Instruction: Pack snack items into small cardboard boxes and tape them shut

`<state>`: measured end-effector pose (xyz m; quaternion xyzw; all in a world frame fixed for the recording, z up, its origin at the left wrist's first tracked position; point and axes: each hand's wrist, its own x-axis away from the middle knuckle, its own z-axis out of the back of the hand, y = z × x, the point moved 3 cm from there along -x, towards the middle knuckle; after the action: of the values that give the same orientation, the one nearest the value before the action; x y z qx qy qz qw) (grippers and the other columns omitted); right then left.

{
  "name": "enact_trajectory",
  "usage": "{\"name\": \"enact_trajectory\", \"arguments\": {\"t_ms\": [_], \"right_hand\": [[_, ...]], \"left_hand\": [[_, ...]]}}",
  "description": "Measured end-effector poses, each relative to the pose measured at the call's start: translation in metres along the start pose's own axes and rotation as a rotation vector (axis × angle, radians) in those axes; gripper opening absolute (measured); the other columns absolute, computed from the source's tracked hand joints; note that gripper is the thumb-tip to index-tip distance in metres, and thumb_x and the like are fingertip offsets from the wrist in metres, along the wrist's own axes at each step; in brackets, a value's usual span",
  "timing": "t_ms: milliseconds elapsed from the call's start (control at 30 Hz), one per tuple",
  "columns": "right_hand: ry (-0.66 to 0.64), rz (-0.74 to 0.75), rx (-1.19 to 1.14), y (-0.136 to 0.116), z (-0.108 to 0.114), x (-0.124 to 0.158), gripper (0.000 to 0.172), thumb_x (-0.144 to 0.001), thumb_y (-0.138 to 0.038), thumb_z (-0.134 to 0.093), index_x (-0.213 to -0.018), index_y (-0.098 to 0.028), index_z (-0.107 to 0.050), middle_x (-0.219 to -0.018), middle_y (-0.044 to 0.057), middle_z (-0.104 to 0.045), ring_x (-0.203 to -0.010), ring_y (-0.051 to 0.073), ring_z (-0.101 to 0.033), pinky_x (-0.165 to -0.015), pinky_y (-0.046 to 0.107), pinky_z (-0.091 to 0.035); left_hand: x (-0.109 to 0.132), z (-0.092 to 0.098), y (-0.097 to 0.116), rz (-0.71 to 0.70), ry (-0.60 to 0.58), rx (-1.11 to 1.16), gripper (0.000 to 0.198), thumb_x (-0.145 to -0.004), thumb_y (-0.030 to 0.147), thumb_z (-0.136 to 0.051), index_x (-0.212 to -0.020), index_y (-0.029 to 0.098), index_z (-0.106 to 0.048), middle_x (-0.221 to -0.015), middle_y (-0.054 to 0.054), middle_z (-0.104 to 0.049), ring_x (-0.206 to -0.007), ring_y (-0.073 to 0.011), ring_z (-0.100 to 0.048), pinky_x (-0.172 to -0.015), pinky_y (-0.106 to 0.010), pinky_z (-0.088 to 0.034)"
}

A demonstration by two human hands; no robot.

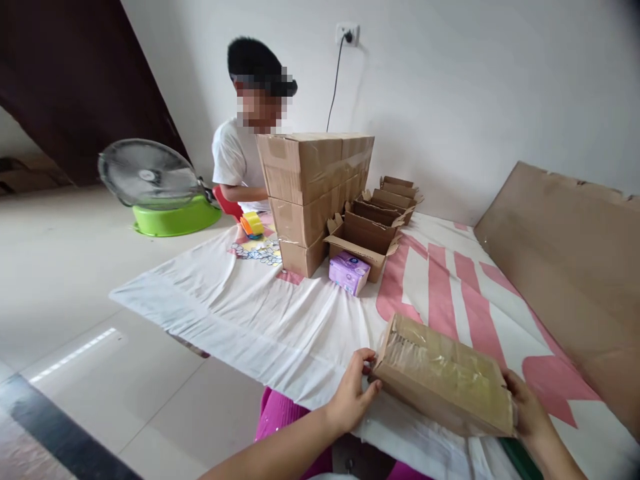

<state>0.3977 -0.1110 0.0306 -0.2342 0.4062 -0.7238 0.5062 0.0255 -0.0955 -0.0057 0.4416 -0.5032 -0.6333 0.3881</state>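
Note:
A closed cardboard box (445, 373) with clear, wrinkled tape over its top lies at the near edge of the table, held between both hands. My left hand (354, 393) grips its left end, thumb and fingers pressed to the corner. At the opposite end, my right hand (525, 407) wraps round the box, its fingers partly hidden behind the cardboard. Beyond it, a purple tissue pack (349, 272) leans by a row of open cardboard boxes (360, 240). Taped boxes stand in a stack (320, 173) to the left of that row.
A white and pink cloth covers the table (240, 320). Another person (233, 150) sits behind the stack. Tape rolls (251, 225) and small stickers (257, 252) lie nearby. A large cardboard sheet (565, 267) leans at right. A fan (147, 175) stands by a green basin (173, 219).

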Motion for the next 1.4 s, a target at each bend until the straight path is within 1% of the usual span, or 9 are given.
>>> {"name": "enact_trajectory", "arguments": {"t_ms": [167, 333, 467, 667, 800, 933, 1033, 1233, 1400], "right_hand": [[-0.175, 0.065, 0.374, 0.04, 0.011, 0.039, 0.03, -0.059, -0.04, -0.064, -0.084, -0.026, -0.07, -0.089, 0.009, -0.074, -0.085, 0.032, -0.068, -0.077, 0.04, -0.054], [-0.071, 0.116, 0.509, 0.05, 0.014, 0.054, 0.037, -0.066, -0.041, -0.054, -0.096, -0.022, -0.065, -0.097, 0.012, -0.072, -0.094, 0.032, -0.066, -0.084, 0.043, -0.051], [0.148, 0.154, 0.508, 0.021, 0.027, 0.048, 0.045, -0.076, -0.046, -0.044, -0.111, -0.021, -0.059, -0.109, 0.012, -0.067, -0.104, 0.03, -0.062, -0.09, 0.043, -0.049], [0.242, 0.369, 0.487, -0.062, 0.039, 0.044, 0.045, -0.088, -0.043, -0.039, -0.125, -0.02, -0.05, -0.114, 0.013, -0.063, -0.101, 0.026, -0.062, -0.09, 0.041, -0.049], [0.057, 0.48, 0.487, -0.126, 0.031, 0.043, 0.046, -0.092, -0.043, -0.037, -0.132, -0.021, -0.047, -0.099, 0.01, -0.069, -0.081, 0.021, -0.067, -0.078, 0.034, -0.054], [-0.328, 0.613, 0.571, -0.188, 0.004, 0.041, 0.042, -0.096, -0.035, -0.035, -0.137, -0.028, -0.045, -0.105, 0.006, -0.069, -0.086, 0.018, -0.067, -0.075, 0.031, -0.054], [-0.482, 0.693, 0.665, -0.219, -0.019, 0.036, 0.043, -0.097, -0.03, -0.033, -0.139, -0.03, -0.043, -0.103, 0.005, -0.069, -0.083, 0.017, -0.066, -0.072, 0.03, -0.053], [-0.622, 0.733, 0.84, -0.239, -0.047, 0.02, 0.043, -0.094, -0.024, -0.038, -0.136, -0.03, -0.049, -0.098, 0.004, -0.071, -0.081, 0.018, -0.066, -0.071, 0.03, -0.049], [-0.734, 0.749, 0.964, -0.238, -0.036, 0.013, 0.043, -0.091, -0.022, -0.043, -0.132, -0.033, -0.052, -0.09, 0.003, -0.071, -0.077, 0.018, -0.065, -0.066, 0.027, -0.045]], "left_hand": [[0.005, 0.002, 0.001, -0.031, 0.044, -0.047, 0.047, -0.088, 0.029, -0.052, -0.132, 0.024, -0.036, -0.121, -0.012, -0.05, -0.105, -0.0232, -0.053, -0.092, -0.042, -0.046], [0.001, 0.009, 0.031, -0.49, 0.09, -0.386, 0.068, -0.087, 0.017, -0.052, -0.146, 0.032, -0.02, -0.149, -0.014, -0.028, -0.137, -0.0315, -0.03, -0.104, -0.052, -0.036], [-0.013, 0.006, 0.039, -0.755, 0.008, -0.53, 0.073, -0.084, 0.013, -0.054, -0.146, 0.033, -0.021, -0.144, -0.013, -0.038, -0.132, -0.031, -0.035, -0.101, -0.052, -0.041], [-0.021, 0.003, 0.029, -0.822, 0.062, -0.545, 0.073, -0.083, 0.006, -0.05, -0.144, 0.035, -0.023, -0.138, -0.013, -0.043, -0.123, -0.028, -0.043, -0.091, -0.048, -0.048], [-0.019, 0.002, 0.032, -0.843, 0.071, -0.548, 0.072, -0.082, 0.004, -0.048, -0.144, 0.032, -0.024, -0.139, -0.013, -0.043, -0.122, -0.0276, -0.042, -0.091, -0.048, -0.048], [-0.019, 0.002, 0.034, -0.876, 0.094, -0.56, 0.068, -0.082, 0.003, -0.047, -0.143, 0.027, -0.028, -0.138, -0.015, -0.043, -0.122, -0.0281, -0.042, -0.089, -0.049, -0.049], [-0.019, 0.002, 0.033, -0.892, 0.103, -0.566, 0.066, -0.082, 0.002, -0.049, -0.141, 0.024, -0.031, -0.137, -0.016, -0.043, -0.123, -0.028, -0.041, -0.09, -0.048, -0.049], [-0.019, 0.003, 0.03, -0.899, 0.094, -0.578, 0.066, -0.082, 0.002, -0.05, -0.141, 0.023, -0.031, -0.138, -0.015, -0.042, -0.122, -0.0275, -0.041, -0.091, -0.048, -0.048], [-0.019, 0.004, 0.031, -0.903, 0.1, -0.585, 0.064, -0.082, 0.002, -0.051, -0.14, 0.023, -0.033, -0.137, -0.016, -0.042, -0.12, -0.0271, -0.041, -0.09, -0.047, -0.048]]}}
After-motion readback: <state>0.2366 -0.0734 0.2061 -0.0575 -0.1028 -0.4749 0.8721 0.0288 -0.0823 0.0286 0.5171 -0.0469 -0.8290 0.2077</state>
